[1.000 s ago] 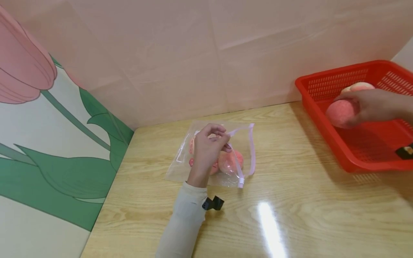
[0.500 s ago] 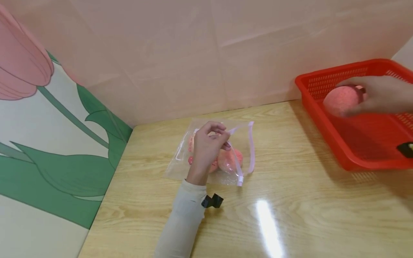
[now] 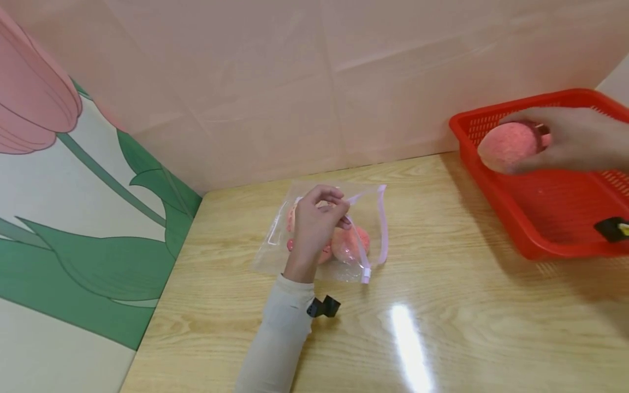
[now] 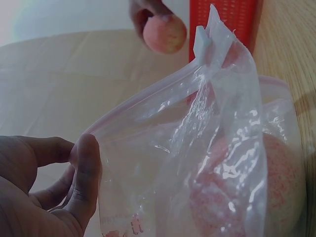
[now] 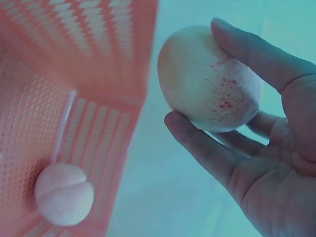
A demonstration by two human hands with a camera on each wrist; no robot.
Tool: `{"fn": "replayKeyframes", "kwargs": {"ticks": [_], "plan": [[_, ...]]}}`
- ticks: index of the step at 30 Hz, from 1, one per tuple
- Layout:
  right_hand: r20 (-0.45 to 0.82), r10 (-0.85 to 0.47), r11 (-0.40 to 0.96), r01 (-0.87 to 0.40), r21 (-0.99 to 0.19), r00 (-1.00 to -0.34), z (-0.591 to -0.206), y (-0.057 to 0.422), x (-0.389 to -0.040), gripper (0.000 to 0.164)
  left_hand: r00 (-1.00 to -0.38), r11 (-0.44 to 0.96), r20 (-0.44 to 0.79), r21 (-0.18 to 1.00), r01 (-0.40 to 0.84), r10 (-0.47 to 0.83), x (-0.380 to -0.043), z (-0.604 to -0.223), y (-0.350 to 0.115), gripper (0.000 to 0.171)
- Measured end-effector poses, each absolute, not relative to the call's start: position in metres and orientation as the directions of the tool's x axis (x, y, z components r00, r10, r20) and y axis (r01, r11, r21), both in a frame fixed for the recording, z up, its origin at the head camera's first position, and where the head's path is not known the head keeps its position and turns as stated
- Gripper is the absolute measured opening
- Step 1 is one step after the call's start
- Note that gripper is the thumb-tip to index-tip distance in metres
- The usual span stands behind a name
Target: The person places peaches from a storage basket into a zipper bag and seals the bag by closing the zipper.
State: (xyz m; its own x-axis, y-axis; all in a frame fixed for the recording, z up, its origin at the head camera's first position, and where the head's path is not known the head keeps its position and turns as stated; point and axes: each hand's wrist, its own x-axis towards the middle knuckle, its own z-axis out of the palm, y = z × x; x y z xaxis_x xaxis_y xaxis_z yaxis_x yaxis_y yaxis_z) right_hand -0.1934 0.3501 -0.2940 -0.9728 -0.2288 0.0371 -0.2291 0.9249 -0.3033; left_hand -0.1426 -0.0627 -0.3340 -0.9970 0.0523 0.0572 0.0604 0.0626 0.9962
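My left hand [image 3: 316, 218] pinches the lilac top edge of a clear zip bag [image 4: 148, 153] between thumb and finger, keeping its mouth raised and apart. Inside the bag lie several pink peaches, one peach [image 3: 348, 244] near the opening and others partly hidden under the hand. A white slider [image 3: 366, 273] sits at the near end of the zip. Over the left side of the red basket, my right hand [image 3: 565, 139] grips a pink peach [image 5: 210, 81] with thumb and fingers around it. Another peach [image 5: 64, 194] rests in the basket, as the right wrist view shows.
The red plastic basket [image 3: 526, 234] with slotted walls stands on the right of the wooden table [image 3: 442, 316]. Behind the table rises a pale pink covered wall [image 3: 245, 93]. A tulip-painted panel [image 3: 88, 267] borders the left side.
My right hand has lifted the peach from inside the basket, up and to the left toward its left rim. The left hand keeps its pinch on the bag, nearly still.
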Motion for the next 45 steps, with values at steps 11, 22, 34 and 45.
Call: {"fn": "replayKeyframes", "kwargs": {"ticks": [11,22,34,45], "plan": [[0.035,-0.178,0.879,-0.175,-0.443,-0.983,-0.276,0.311,-0.174,0.096,-0.998,0.075,0.050,0.996,0.054,0.049,-0.145,-0.335,-0.065,0.016],[0.062,-0.179,0.835,-0.185,-0.519,-0.982,-0.278,0.275,-0.164,0.096,-0.996,0.073,0.052,0.996,0.057,0.068,-0.143,-0.333,-0.065,0.016],[0.013,-0.250,0.724,-0.196,-0.662,-0.968,-0.304,0.252,-0.147,0.089,-0.996,0.057,0.039,0.997,0.044,0.084,-0.142,-0.333,-0.059,0.014],[0.017,-0.316,0.677,-0.238,-0.696,-0.949,-0.313,0.232,-0.143,0.084,-0.994,0.066,0.071,0.995,0.076,0.079,-0.140,-0.333,-0.056,0.015]]}}
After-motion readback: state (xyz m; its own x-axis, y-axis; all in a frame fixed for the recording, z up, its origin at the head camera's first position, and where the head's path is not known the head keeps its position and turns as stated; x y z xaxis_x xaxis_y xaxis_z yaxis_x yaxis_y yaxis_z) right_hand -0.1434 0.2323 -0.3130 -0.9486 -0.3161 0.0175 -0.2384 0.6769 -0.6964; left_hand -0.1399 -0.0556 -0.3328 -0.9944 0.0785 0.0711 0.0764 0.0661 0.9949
